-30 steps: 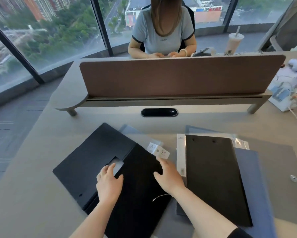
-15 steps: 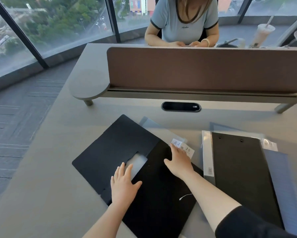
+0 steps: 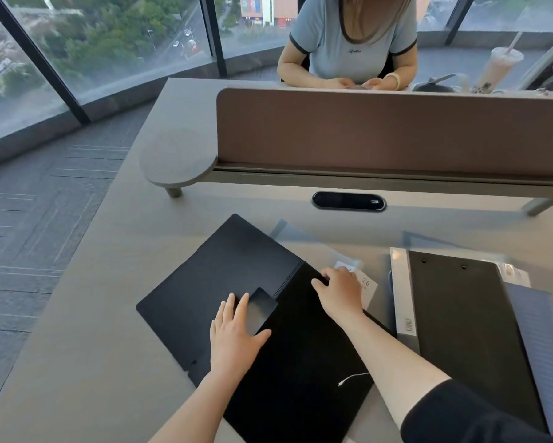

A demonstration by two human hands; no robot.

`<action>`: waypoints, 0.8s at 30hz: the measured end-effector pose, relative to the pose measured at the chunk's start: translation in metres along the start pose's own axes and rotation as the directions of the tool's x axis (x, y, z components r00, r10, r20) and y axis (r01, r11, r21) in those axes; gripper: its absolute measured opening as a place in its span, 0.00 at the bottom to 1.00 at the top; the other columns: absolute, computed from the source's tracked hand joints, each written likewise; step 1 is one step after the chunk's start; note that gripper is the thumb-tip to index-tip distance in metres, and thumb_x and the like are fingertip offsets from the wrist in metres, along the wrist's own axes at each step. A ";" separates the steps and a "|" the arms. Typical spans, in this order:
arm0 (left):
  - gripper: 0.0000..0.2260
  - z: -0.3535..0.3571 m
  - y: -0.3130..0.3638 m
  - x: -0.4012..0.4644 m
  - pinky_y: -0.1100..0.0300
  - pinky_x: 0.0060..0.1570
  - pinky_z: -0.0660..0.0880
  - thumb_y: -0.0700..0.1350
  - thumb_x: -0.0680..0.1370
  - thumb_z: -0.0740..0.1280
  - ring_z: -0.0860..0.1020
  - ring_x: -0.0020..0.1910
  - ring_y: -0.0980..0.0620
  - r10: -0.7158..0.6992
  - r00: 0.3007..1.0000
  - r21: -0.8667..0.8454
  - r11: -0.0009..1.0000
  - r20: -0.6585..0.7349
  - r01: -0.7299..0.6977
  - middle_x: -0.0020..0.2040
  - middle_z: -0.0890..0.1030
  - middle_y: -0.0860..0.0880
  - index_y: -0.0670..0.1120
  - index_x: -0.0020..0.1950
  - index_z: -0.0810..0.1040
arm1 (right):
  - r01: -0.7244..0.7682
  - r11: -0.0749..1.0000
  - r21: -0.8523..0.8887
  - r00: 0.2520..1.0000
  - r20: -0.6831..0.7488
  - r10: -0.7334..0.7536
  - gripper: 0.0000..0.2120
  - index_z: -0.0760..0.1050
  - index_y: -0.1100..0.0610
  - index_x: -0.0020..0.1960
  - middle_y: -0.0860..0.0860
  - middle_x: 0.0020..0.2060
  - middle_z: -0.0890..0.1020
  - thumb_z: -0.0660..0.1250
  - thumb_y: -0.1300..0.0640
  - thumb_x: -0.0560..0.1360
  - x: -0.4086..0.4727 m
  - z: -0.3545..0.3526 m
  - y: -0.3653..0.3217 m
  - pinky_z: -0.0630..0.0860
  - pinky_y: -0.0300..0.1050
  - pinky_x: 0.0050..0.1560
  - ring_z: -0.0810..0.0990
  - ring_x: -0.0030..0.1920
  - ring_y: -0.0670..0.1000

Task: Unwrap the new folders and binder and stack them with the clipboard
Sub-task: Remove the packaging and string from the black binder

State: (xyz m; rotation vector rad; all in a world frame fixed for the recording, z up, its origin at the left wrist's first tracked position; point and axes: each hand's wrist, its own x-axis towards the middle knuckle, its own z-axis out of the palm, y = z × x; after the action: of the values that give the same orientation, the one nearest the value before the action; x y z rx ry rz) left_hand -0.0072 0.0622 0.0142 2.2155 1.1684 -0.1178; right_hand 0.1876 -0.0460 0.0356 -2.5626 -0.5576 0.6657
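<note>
- The left hand lies flat on the black folder, with fingers straight and a little spread; the fingertips reach the edge of a small rectangular cut-out in the cover.
- The right hand rests on the far edge of the same folder, with fingers bent down over the edge; I cannot tell if it really grips the edge or only presses on it.
- The black folder lies open on the grey desk, near the person. Its fold line runs diagonally, from the near left to the far right, so the long axis points away and to the right. One flap lies to the far left, the other flap comes toward the person.
- Just under the right hand a white label with the number 20 shows, on clear plastic wrap that lies under the folder.
- To the right, the black clipboard lies flat with its long axis going almost straight away from the person. A wrapped grey binder spine touches its left side, and a blue-grey folder shows at its right side.
- Farther, a brown divider panel stands across the desk.
- Behind it another person sits, and a drink cup with a straw stands at the right.
</note>
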 end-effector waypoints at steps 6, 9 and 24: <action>0.40 -0.029 0.005 0.004 0.45 0.77 0.51 0.61 0.73 0.70 0.48 0.80 0.47 0.016 0.997 -0.091 0.996 -0.075 -0.023 0.81 0.53 0.50 0.58 0.79 0.53 | 0.097 0.911 0.400 0.989 0.066 -0.134 0.11 0.68 0.51 0.38 0.46 0.34 0.71 0.62 0.56 0.80 -0.013 -0.014 -0.037 0.69 0.41 0.41 0.70 0.36 0.45; 0.41 -0.048 0.010 0.006 0.45 0.77 0.51 0.62 0.71 0.71 0.49 0.80 0.48 0.035 0.993 -0.118 0.992 -0.112 -0.049 0.81 0.53 0.50 0.57 0.79 0.54 | 0.147 0.864 0.482 0.982 0.033 -0.186 0.12 0.70 0.54 0.37 0.47 0.32 0.71 0.62 0.57 0.79 -0.019 -0.024 -0.054 0.68 0.42 0.40 0.69 0.35 0.46; 0.29 -0.147 0.052 -0.021 0.53 0.63 0.73 0.55 0.71 0.73 0.74 0.64 0.55 0.216 0.946 -0.274 0.920 -0.241 -0.280 0.66 0.76 0.57 0.57 0.71 0.70 | 0.438 0.660 0.611 0.889 -0.181 -0.421 0.06 0.79 0.57 0.44 0.50 0.34 0.80 0.66 0.60 0.79 -0.061 -0.088 -0.124 0.74 0.43 0.42 0.78 0.36 0.46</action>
State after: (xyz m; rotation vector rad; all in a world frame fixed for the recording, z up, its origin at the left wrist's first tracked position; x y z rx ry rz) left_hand -0.0091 0.1082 0.1645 2.1087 0.9227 0.3845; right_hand 0.1516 0.0004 0.1885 -1.7019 -0.7455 0.5279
